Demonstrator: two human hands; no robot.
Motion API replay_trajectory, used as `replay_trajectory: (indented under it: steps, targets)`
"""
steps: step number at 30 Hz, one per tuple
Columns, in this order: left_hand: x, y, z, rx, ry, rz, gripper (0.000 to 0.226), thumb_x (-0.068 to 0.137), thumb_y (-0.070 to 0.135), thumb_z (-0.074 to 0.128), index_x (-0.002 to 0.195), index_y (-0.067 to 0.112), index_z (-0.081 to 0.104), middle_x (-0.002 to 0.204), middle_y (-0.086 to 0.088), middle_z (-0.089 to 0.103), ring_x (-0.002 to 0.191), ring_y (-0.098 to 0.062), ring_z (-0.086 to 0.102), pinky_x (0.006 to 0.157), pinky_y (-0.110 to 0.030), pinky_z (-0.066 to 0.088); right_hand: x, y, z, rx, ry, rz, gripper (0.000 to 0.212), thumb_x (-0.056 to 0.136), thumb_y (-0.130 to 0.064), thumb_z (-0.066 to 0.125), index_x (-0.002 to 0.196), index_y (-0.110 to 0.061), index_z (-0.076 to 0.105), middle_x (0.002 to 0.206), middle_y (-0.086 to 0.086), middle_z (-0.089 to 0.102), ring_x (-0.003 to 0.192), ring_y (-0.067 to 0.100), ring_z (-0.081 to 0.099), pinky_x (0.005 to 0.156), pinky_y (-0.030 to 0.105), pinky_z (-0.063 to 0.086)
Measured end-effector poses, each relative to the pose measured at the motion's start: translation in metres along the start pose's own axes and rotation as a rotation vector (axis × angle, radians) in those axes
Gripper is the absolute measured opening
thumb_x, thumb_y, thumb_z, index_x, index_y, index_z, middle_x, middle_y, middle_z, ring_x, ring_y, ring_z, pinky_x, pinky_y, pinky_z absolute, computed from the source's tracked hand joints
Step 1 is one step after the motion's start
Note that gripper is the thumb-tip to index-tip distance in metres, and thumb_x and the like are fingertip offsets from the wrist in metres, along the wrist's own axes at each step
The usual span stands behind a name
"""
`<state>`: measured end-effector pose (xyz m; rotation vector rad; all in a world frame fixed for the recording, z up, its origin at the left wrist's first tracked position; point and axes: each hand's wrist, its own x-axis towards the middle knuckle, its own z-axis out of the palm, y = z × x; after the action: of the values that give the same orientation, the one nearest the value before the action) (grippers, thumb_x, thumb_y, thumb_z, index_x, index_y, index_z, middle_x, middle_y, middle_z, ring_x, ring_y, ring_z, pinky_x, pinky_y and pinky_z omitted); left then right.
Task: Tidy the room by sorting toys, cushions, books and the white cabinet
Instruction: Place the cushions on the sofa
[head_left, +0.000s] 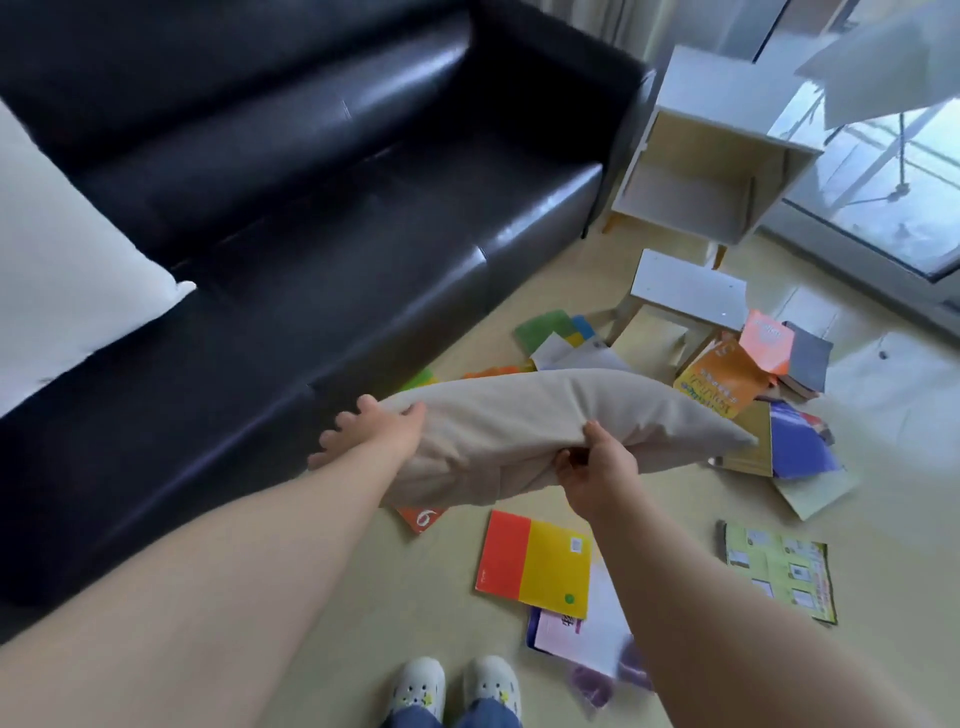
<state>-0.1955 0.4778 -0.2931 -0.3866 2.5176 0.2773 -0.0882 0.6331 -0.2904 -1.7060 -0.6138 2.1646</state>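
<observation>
Beige cushion (545, 431) covers most of the orange book (422, 517) under it; only a corner with a "6" shows. It also hides parts of the green books (545, 327) behind. White cushion (67, 260) cut by left edge. Sofa (311, 208) cut top and left. Pink book (582, 629) half under the red-yellow book (535, 564), text unreadable. Purple item (597, 680) near right forearm blurred, can't identify. Both forearms run out of frame.

Sofa (311, 208) at left; cabinet (717, 156) beside its right end; books (535, 561) scattered on floor (883, 519) before both.
</observation>
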Motion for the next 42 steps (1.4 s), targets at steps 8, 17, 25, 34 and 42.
replay_trajectory:
  steps: [8,17,25,34,42]
  targets:
    - [-0.009,-0.028,-0.058,-0.688,-0.215,-0.21,0.069,0.084,0.059,0.052,0.132,0.01,0.047,0.127,-0.014,0.054,0.114,-0.036,0.051,0.101,-0.042,0.041,-0.05,-0.029,0.032,-0.098,-0.11,-0.024,0.04,0.093,-0.013,0.057,0.13,-0.006,0.047,0.085,0.007,0.051,0.069,0.017,0.05,0.051,0.021,0.043]
    - [0.011,-0.072,-0.138,-0.884,-0.095,-0.216,0.062,0.09,0.048,0.054,0.134,0.006,0.043,0.131,-0.017,0.049,0.117,-0.038,0.047,0.086,-0.041,0.037,-0.089,-0.007,0.118,-0.279,-0.171,-0.069,0.029,0.093,-0.014,0.055,0.121,-0.007,0.05,0.083,0.01,0.046,0.068,0.02,0.045,0.051,0.025,0.041]
    - [0.113,-0.123,-0.231,-0.947,0.024,-0.088,0.058,0.095,0.045,0.039,0.137,0.005,0.04,0.128,-0.016,0.05,0.111,-0.032,0.05,0.095,-0.04,0.04,-0.117,0.055,0.241,-0.33,-0.213,-0.01,0.014,0.094,-0.013,0.053,0.082,-0.009,0.047,0.066,0.006,0.04,0.054,0.013,0.037,0.041,0.018,0.047]
    - [0.215,-0.166,-0.339,-1.111,-0.192,-0.054,0.036,0.096,0.027,0.051,0.126,0.007,0.05,0.119,-0.016,0.057,0.105,-0.033,0.055,0.096,-0.045,0.045,-0.143,0.116,0.361,-0.323,-0.178,-0.05,0.005,0.094,-0.014,0.051,0.091,-0.01,0.05,0.066,0.002,0.04,0.055,0.013,0.037,0.095,0.052,0.044]
    - [0.27,-0.152,-0.378,-1.393,-0.228,-0.141,0.048,0.085,0.049,0.059,0.111,0.01,0.063,0.101,-0.01,0.065,0.087,-0.028,0.059,0.085,-0.037,0.045,-0.113,0.124,0.44,-0.276,-0.419,-0.076,0.024,0.094,-0.005,0.045,0.118,-0.01,0.046,0.044,0.001,0.032,0.05,0.015,0.032,0.095,0.054,0.044]
